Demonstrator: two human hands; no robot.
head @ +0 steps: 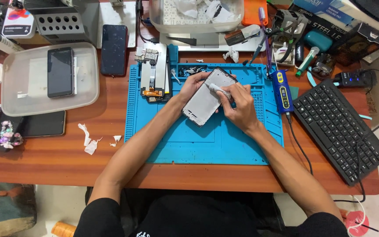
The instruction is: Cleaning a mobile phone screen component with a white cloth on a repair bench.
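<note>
Head view: a wooden table (110, 162) is seen from above, its near edge running across the lower part of the picture, with bare wood left open along that edge and near left of a blue work mat (207, 149). The near half of the mat is uncovered. Far and right, room is crowded out by a black keyboard (341, 129), a blue handheld tool (281, 92) at the mat's right edge and mixed tools behind it. At the far right corner dark printed boxes (325, 22) are stacked; at the far left a white clear tray (49, 79) holds a dark phone (60, 72). A phone frame (205, 103), grey and tilted, is held over the mat's middle. The left hand (194, 83) is curled around its far left edge. The right hand (240, 107) is pinched narrowly on a small white wad (218, 89) pressed against the frame's far end.
</note>
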